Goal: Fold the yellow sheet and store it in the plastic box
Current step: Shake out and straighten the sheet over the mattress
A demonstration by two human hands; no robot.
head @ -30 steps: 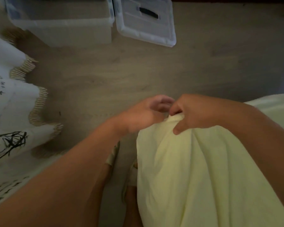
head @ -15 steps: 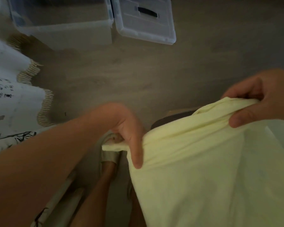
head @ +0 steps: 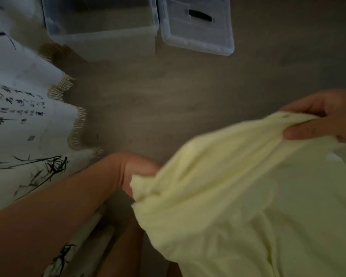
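The pale yellow sheet (head: 248, 196) hangs in front of me and fills the lower right of the view. My left hand (head: 136, 172) grips its bunched left end low at centre. My right hand (head: 326, 118) pinches the upper edge at the far right, thumb on top of the cloth. The edge stretches slanting between both hands. The clear plastic box (head: 100, 35) stands open on the floor at the top left, apart from the sheet.
The box's clear lid (head: 196, 25) lies flat beside the box on the wooden floor (head: 188, 92). A white cloth with ink bamboo print and a fringed edge (head: 28, 120) hangs on the left. My legs show below the sheet.
My hands, together at the sheet's top a second ago, have moved apart. The right hand went right and up, the left went down, and the edge is now spread between them.
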